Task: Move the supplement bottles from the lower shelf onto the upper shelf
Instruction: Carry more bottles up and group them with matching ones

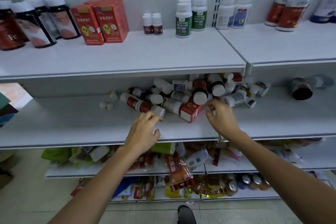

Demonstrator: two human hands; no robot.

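Heap of supplement bottles (pixel 192 91), mostly white-capped with red, dark and white bodies, lies tumbled on its sides toward the back of the white lower shelf (pixel 72 120), centre to right. A red cardboard carton (pixel 190 112) lies tilted at the front of the heap. One red-labelled bottle with a white cap (pixel 145 106) lies on its side at the heap's left front edge. The left hand (pixel 143 131) reaches to it, fingertips curled against the cap, thumb apart below; a closed grip cannot be confirmed. The right hand (pixel 221 116) is at the heap's front right, fingers curled and blurred; it cannot be told whether it holds anything. The white upper shelf (pixel 127 56) carries upright stock along its back: dark white-capped bottles (pixel 36 22) at left, two red cartons (pixel 100 22), small white bottles (pixel 152 23) and green-labelled white bottles (pixel 190 16). Its front half is bare. Coloured snack packets (pixel 178 169) fill the shelves below.
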